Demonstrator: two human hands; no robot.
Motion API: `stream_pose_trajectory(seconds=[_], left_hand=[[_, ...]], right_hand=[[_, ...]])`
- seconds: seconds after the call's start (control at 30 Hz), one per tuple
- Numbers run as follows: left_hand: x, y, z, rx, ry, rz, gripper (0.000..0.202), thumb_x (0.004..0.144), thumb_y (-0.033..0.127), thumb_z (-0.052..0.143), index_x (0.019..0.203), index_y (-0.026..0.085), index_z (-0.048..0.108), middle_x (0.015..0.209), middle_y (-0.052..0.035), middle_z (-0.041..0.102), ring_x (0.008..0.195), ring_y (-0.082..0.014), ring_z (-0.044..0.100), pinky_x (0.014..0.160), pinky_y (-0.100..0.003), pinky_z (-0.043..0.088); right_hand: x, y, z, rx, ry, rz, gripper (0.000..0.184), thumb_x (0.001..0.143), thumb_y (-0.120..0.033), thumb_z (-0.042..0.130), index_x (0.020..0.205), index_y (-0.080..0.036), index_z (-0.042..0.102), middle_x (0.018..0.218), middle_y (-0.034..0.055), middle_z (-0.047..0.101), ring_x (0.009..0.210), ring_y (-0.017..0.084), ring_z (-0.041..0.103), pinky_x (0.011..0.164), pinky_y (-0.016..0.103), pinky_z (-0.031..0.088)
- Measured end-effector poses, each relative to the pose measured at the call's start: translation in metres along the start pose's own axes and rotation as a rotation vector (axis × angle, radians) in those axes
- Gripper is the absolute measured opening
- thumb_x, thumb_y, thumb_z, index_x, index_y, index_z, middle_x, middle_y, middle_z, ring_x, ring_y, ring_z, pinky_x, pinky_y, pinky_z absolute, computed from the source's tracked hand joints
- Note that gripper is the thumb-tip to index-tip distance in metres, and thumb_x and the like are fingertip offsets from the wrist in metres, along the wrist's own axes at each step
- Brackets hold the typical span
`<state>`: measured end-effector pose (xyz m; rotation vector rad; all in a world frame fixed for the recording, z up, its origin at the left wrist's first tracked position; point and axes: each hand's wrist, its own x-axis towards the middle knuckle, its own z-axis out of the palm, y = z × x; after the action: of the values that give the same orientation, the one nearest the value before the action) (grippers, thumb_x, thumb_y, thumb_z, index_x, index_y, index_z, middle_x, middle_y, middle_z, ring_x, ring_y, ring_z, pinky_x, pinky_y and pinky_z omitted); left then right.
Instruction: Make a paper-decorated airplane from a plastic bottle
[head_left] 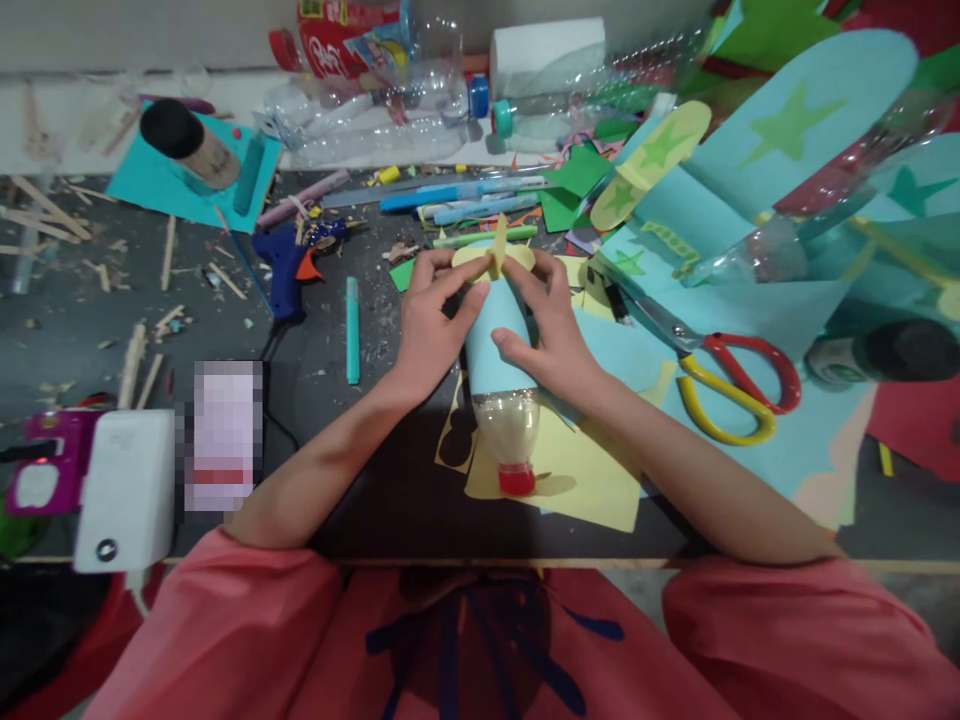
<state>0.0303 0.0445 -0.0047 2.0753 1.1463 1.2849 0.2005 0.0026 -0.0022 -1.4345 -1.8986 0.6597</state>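
A clear plastic bottle [506, 425] wrapped in light blue paper [498, 350] lies in front of me, its red cap [517, 480] pointing toward my body. At its far end sits a yellow paper fin piece [499, 245] with one upright part and flat rounded sides. My left hand [441, 318] is closed around the left of that end, fingertips against the yellow fin piece and thumb close by. From the other side my right hand [553, 325] grips the wrapped bottle, its index fingertip at the fin and its thumb on the blue paper.
Red-and-yellow scissors [724, 385] lie right of my hands on blue paper. Yellow paper [585, 490] is under the bottle cap. Left are a blue glue gun [285, 265], a teal marker [352, 330], a phone [223, 435] and a white power bank [124, 490]. Several plastic bottles [375, 130] line the back.
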Motion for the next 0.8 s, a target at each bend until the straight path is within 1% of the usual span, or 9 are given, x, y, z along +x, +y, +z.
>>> stream_pose_trajectory(seconds=[0.1,0.23,0.33,0.43,0.53,0.6,0.67,0.73,0.8], left_hand=[[-0.001,-0.002,0.002,0.014,-0.003,0.024,0.041,0.096,0.056,0.05,0.115,0.028,0.071,0.105,-0.0067,0.059,0.1,-0.0188,0.063,0.09,-0.037,0.055],[-0.003,-0.004,0.001,0.02,-0.021,0.011,0.043,0.094,0.058,0.051,0.118,0.027,0.07,0.109,-0.0069,0.058,0.097,-0.018,0.063,0.088,-0.036,0.056],[-0.004,-0.004,0.0,0.017,-0.022,0.003,0.043,0.094,0.058,0.051,0.118,0.027,0.069,0.109,-0.0067,0.058,0.094,-0.0172,0.063,0.087,-0.035,0.056],[-0.005,-0.003,-0.001,-0.007,-0.017,-0.014,0.043,0.093,0.058,0.054,0.118,0.027,0.069,0.108,-0.0066,0.058,0.09,-0.0167,0.063,0.087,-0.035,0.055],[-0.003,0.001,-0.002,-0.034,-0.009,-0.055,0.043,0.091,0.06,0.055,0.117,0.028,0.069,0.107,-0.0067,0.058,0.088,-0.0175,0.063,0.086,-0.035,0.055],[-0.001,0.004,-0.005,-0.046,-0.008,-0.106,0.043,0.091,0.061,0.054,0.117,0.029,0.068,0.106,-0.0067,0.06,0.091,-0.019,0.064,0.085,-0.036,0.055],[0.003,0.006,-0.011,-0.073,-0.002,-0.163,0.044,0.092,0.062,0.051,0.117,0.03,0.066,0.107,-0.0071,0.061,0.095,-0.0204,0.064,0.083,-0.036,0.055],[0.006,0.007,-0.019,-0.107,0.005,-0.2,0.044,0.093,0.063,0.049,0.116,0.03,0.066,0.108,-0.0072,0.063,0.097,-0.0212,0.064,0.083,-0.036,0.056],[0.008,0.008,-0.028,-0.133,0.01,-0.212,0.044,0.092,0.063,0.05,0.117,0.03,0.065,0.109,-0.0068,0.065,0.099,-0.0218,0.064,0.086,-0.038,0.056]], right_hand=[[-0.001,0.002,-0.001,0.006,-0.004,-0.018,0.074,0.086,-0.061,0.048,0.15,-0.029,0.034,0.147,0.0133,0.034,0.144,0.035,0.03,0.12,0.062,0.023],[-0.001,0.004,-0.001,0.045,0.009,-0.051,0.076,0.086,-0.062,0.048,0.151,-0.027,0.031,0.15,0.0142,0.033,0.146,0.035,0.027,0.12,0.061,0.024],[-0.001,0.005,0.0,0.064,0.029,-0.054,0.076,0.086,-0.063,0.048,0.15,-0.027,0.029,0.149,0.0156,0.034,0.147,0.034,0.027,0.118,0.061,0.029],[-0.002,0.003,0.002,0.083,0.036,-0.044,0.075,0.085,-0.062,0.051,0.147,-0.026,0.03,0.15,0.0178,0.033,0.148,0.034,0.028,0.115,0.06,0.035],[-0.001,-0.003,-0.003,0.087,0.034,-0.009,0.074,0.085,-0.06,0.055,0.146,-0.027,0.029,0.153,0.0172,0.031,0.148,0.034,0.027,0.112,0.059,0.039],[0.001,-0.008,-0.014,0.087,0.037,0.02,0.071,0.087,-0.057,0.055,0.146,-0.03,0.028,0.155,0.0144,0.03,0.147,0.032,0.031,0.11,0.055,0.043],[0.004,-0.012,-0.031,0.081,0.037,0.047,0.062,0.091,-0.054,0.05,0.146,-0.033,0.03,0.154,0.011,0.034,0.142,0.029,0.04,0.107,0.051,0.047],[0.006,-0.014,-0.051,0.055,0.044,0.075,0.051,0.093,-0.05,0.048,0.14,-0.03,0.041,0.148,0.0103,0.043,0.134,0.028,0.05,0.102,0.048,0.051],[0.005,-0.013,-0.072,0.016,0.044,0.13,0.04,0.093,-0.047,0.05,0.126,-0.024,0.054,0.135,0.0125,0.057,0.12,0.028,0.06,0.094,0.047,0.054]])
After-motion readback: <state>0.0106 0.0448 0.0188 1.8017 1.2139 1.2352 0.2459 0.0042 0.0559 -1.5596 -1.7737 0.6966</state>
